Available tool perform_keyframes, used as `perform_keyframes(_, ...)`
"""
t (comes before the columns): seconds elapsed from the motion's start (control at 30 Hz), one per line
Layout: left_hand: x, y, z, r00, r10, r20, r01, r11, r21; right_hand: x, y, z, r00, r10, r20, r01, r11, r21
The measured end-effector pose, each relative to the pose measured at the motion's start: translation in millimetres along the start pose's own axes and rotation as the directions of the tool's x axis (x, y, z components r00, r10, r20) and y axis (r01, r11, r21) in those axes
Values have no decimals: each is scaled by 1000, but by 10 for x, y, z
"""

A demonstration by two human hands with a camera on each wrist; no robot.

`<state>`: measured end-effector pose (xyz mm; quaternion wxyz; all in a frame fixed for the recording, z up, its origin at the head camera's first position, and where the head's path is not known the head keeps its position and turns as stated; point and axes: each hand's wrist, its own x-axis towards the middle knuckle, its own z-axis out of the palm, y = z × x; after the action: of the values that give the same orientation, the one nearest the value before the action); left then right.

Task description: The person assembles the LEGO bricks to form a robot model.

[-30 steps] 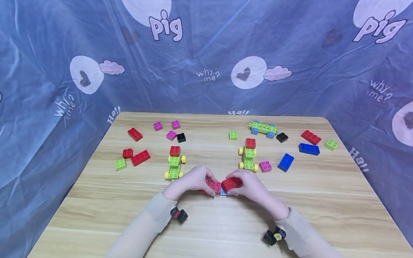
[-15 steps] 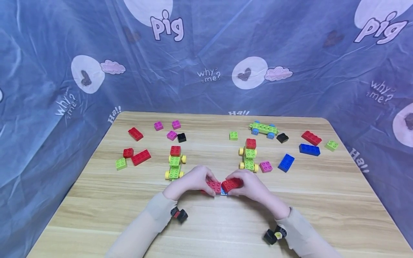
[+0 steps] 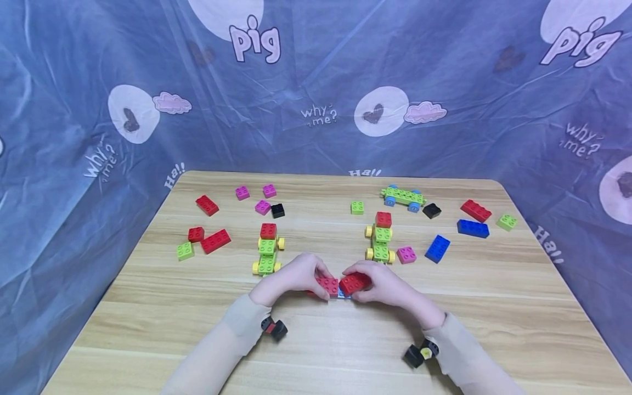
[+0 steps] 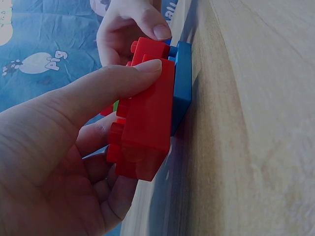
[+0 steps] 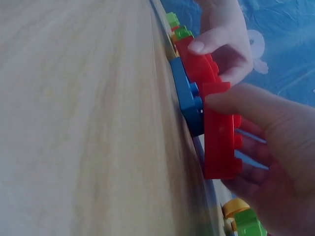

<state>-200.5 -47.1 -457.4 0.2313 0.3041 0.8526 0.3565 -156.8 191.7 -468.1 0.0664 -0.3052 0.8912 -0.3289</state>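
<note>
1. From where I stand, take the person's side as 6 o'clock and the blue brick [image 5: 184,93] as the dial's centre: it lies low on the table [image 3: 345,351], between the two hands, a few studs showing
2. The left hand [image 3: 307,272] is curled round the left red [image 4: 147,118], thumb on its near face; that brick is over the blue brick's 9 o'clock end and juts out past it, though how firmly it is pressed down I can't tell
3. The right hand [image 3: 379,282] pinches the right red [image 5: 219,137] between thumb and fingers, at a slant over the 3 o'clock end; whether it touches the studs I can't make out
4. My guess at the step: lining up the right red beside its twin, with the blue brick bridging underneath
5. The next move seems to call for squaring the right red, matching studs, then pushing straight down while the left hand steadies the other side
6. Two yellow-wheeled cars wait, the left car [image 3: 267,264] at 10 o'clock, the right car [image 3: 382,235] at 1
</note>
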Motion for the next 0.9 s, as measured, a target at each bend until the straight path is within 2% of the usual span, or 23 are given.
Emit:
perform_keyframes(0.27,0,8,1,1000,0,-1,0,1000,1,22,88,-9,999,-30,28,28,997,66)
perform_keyframes(0.67,-5,15,1,1000,2,-2,-2,1000,-3,0,19,7,1000,-10,-28,11,999,33)
perform_keyframes(0.9,-13,30,-5,1000,-2,-9,2,1000,15,2,-19,28,999,23,-26,-22,999,26)
